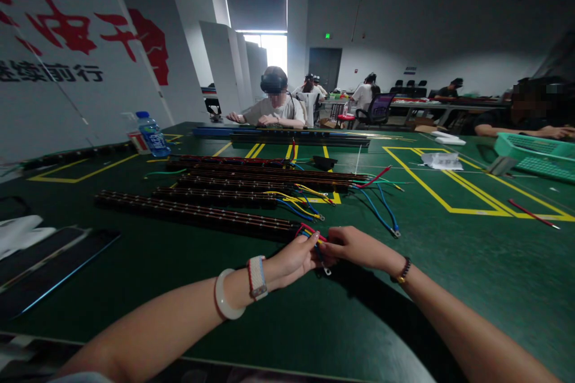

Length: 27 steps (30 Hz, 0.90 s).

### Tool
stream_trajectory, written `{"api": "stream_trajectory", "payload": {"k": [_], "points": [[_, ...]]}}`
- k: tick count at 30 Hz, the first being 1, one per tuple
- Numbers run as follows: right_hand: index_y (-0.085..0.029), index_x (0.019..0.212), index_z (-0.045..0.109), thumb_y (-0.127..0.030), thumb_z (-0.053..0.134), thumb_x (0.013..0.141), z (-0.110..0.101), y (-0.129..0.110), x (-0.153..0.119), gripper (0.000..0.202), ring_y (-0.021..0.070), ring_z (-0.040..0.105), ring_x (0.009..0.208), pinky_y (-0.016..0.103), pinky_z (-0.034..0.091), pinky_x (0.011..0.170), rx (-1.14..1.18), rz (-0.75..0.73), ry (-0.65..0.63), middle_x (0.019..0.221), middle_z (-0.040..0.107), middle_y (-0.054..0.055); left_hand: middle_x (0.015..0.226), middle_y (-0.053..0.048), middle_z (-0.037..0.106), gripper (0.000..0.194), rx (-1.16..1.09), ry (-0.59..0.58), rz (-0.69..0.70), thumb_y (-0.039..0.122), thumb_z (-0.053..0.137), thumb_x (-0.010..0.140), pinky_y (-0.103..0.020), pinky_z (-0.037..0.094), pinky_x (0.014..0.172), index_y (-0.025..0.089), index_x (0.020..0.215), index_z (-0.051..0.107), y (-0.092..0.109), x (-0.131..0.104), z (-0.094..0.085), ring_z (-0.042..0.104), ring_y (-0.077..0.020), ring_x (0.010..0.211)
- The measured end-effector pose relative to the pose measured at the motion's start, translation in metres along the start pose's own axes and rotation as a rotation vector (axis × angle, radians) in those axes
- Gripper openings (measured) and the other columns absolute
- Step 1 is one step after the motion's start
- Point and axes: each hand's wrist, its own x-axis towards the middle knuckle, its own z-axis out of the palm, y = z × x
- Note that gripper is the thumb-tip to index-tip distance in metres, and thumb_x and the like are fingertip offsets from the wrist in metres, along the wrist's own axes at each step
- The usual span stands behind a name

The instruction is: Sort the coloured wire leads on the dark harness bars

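My left hand (296,260) is closed around a bundle of red, yellow and blue wires (307,230) at the right end of the nearest long black strip (193,213). Close against it, my right hand (353,246) pinches the same wires from the other side. A metal ring terminal (327,271) pokes out below the fingers. Part of the bundle is hidden by both hands. Behind, further black strips (220,196) lie side by side, with yellow and blue wires (305,210) trailing from their right ends.
On the green table (449,287), a water bottle (153,134) stands at the far left. A dark flat panel (58,269) lies near left, a loose red wire (534,213) at right. Beyond are a green basket (534,155) and a person (278,105) seated opposite.
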Motion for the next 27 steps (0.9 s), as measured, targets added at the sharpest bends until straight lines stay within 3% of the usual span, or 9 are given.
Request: {"api": "stream_trajectory", "payload": {"k": [5,9,16,27], "points": [[-0.012,0.090,0.057,-0.062,0.042,0.086,-0.001,-0.001,-0.002,0.053,0.0038,0.043,0.061,0.014,0.025,0.051,-0.002,0.029,-0.006,0.080,0.059,0.002,0.080,-0.009,0.060,0.020,-0.028,-0.023,0.005,0.026,0.041,0.093,-0.036,0.046,0.082,0.009,0.088,0.050,-0.002,0.001,-0.003,0.063,-0.0165,0.074],[-0.011,0.090,0.057,-0.068,0.028,0.088,-0.001,0.001,-0.001,0.064,0.0040,0.044,0.063,0.014,0.029,0.055,0.063,-0.017,-0.047,0.081,0.058,0.002,0.081,-0.010,0.062,0.022,-0.027,-0.030,-0.003,0.026,0.039,0.094,-0.035,0.046,0.083,0.008,0.088,0.051,0.000,0.000,-0.002,0.064,-0.0172,0.076],[-0.010,0.091,0.058,-0.059,0.033,0.091,0.000,0.011,0.006,0.055,0.0039,0.042,0.064,0.015,0.028,0.056,0.063,-0.024,-0.029,0.082,0.057,0.003,0.083,-0.012,0.064,0.021,-0.037,-0.051,-0.017,0.025,0.039,0.094,-0.034,0.046,0.084,0.008,0.092,0.051,0.001,0.000,-0.004,0.064,-0.0159,0.075],[-0.009,0.084,0.053,-0.055,0.045,0.087,0.006,0.025,0.016,0.046,0.0035,0.038,0.061,0.015,0.025,0.055,0.076,0.081,0.329,0.075,0.053,0.002,0.082,-0.015,0.064,0.025,-0.037,-0.053,-0.043,0.027,0.037,0.094,-0.034,0.047,0.079,0.006,0.093,0.051,0.004,-0.002,-0.003,0.065,-0.0192,0.074]]}}
